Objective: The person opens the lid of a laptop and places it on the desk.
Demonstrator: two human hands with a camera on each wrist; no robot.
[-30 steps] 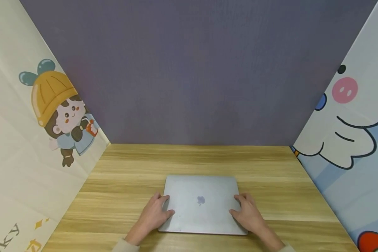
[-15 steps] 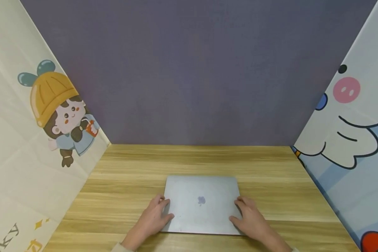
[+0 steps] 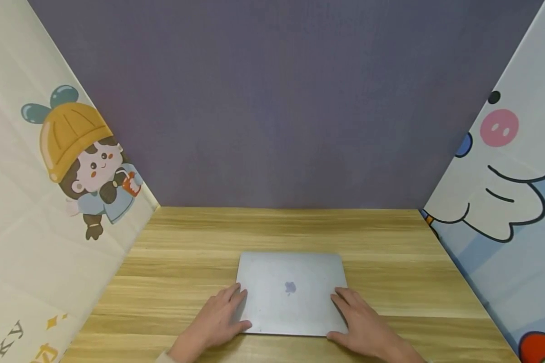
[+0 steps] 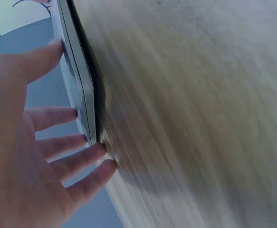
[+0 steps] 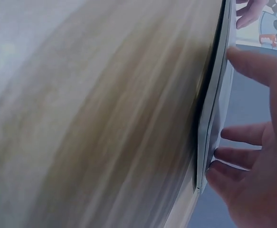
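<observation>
A closed silver laptop (image 3: 295,272) with an apple logo on its lid lies flat on the wooden table. My left hand (image 3: 215,320) is at its left side, fingers spread and mostly straight, thumb near the front left corner. In the left wrist view, the thumb and some fingertips of the left hand (image 4: 29,147) touch the laptop (image 4: 79,71), while the outer fingers reach past its edge to the table. At the right side is my right hand (image 3: 365,325), with extended fingers touching the lid. In the right wrist view, the right hand (image 5: 252,175) shows separated fingers against the laptop (image 5: 212,109).
The wooden table (image 3: 181,237) meets a dark grey-purple wall (image 3: 272,101) at the back. A cream panel (image 3: 18,201) with a cartoon figure stands on the left. On the right is a white and blue cartoon panel (image 3: 527,212).
Both hands have shifted slightly towards the near edge of the laptop, and their fingers have straightened and spread. The laptop has stayed in about the same place, closed.
</observation>
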